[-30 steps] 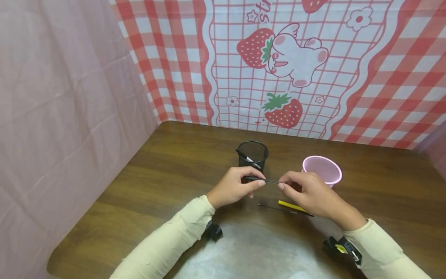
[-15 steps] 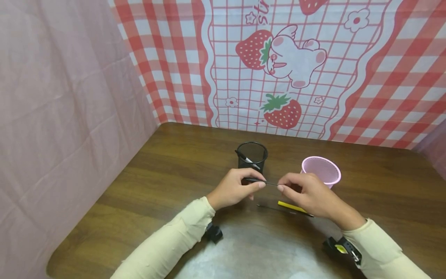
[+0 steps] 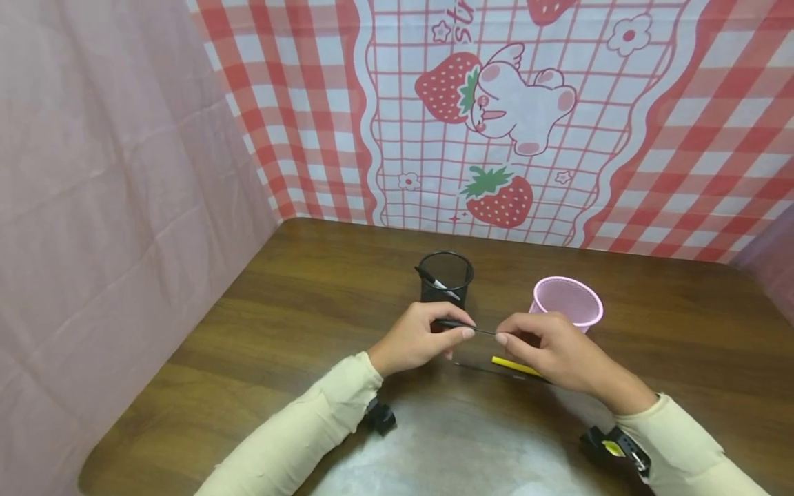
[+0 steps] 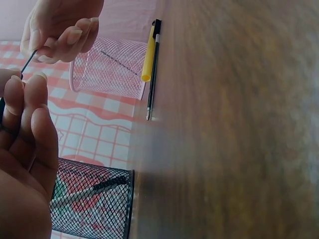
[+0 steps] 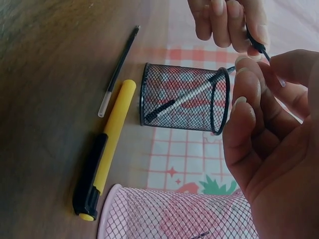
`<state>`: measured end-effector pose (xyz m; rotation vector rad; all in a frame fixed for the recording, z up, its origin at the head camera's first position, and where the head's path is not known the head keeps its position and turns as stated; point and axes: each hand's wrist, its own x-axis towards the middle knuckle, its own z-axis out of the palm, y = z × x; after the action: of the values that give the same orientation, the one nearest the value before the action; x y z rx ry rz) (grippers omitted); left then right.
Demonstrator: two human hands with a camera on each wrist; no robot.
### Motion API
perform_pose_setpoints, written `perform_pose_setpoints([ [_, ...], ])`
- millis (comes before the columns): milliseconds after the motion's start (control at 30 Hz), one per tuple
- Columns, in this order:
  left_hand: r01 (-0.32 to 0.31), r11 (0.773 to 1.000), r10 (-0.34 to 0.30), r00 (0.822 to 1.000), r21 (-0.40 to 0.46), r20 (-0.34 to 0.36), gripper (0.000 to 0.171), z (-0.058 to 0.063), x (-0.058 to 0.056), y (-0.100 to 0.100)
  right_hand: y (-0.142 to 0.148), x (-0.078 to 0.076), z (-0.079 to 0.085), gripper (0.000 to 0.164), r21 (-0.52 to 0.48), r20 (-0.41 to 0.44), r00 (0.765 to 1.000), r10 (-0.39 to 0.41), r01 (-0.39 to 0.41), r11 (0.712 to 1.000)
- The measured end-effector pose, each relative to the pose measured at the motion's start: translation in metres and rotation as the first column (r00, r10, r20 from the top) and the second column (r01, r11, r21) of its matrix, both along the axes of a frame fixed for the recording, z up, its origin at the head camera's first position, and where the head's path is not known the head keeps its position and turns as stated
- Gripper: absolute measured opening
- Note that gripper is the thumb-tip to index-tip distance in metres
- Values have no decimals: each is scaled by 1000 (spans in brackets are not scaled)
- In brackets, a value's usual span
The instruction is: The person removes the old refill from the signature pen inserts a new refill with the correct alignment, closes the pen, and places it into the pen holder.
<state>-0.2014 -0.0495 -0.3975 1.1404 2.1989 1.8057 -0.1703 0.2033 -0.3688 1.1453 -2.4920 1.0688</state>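
Observation:
My left hand (image 3: 422,337) grips a black pen barrel (image 3: 451,323) in front of the black mesh cup. From the barrel's right end runs a thin dark ink refill (image 3: 486,332), pinched between thumb and forefinger of my right hand (image 3: 558,348). A clear end of it pokes past those fingers in the right wrist view. Below the hands, a second refill (image 5: 119,69), dark with a metal tip and clear end, lies on the table. Beside it lies a yellow pen barrel (image 5: 117,117) with a black clip, partly hidden by my right hand in the head view.
The black mesh cup (image 3: 445,255) holds a black and white pen (image 3: 437,282). To its right stands a pink mesh cup (image 3: 567,303), with a thin dark stick (image 4: 119,63) inside. A strawberry-print curtain (image 3: 496,138) closes off the back of the wooden table (image 3: 248,331).
Both hands have moved slightly nearer to me, still gripping the pen barrel and refill. The head view has shifted a little. The things on the table lie as before.

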Motion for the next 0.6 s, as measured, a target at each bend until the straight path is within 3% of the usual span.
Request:
perform_pose_setpoints([
  [400,-3,1000,3,1000,-1,1,13,-1,-2,-1,3,2,3,19,26,37,999,-37,36,999],
  [600,-21,1000,21,1000,3,5,14,-1,-3,-3,4,3,5,16,85,52,997,-49,45,995],
])
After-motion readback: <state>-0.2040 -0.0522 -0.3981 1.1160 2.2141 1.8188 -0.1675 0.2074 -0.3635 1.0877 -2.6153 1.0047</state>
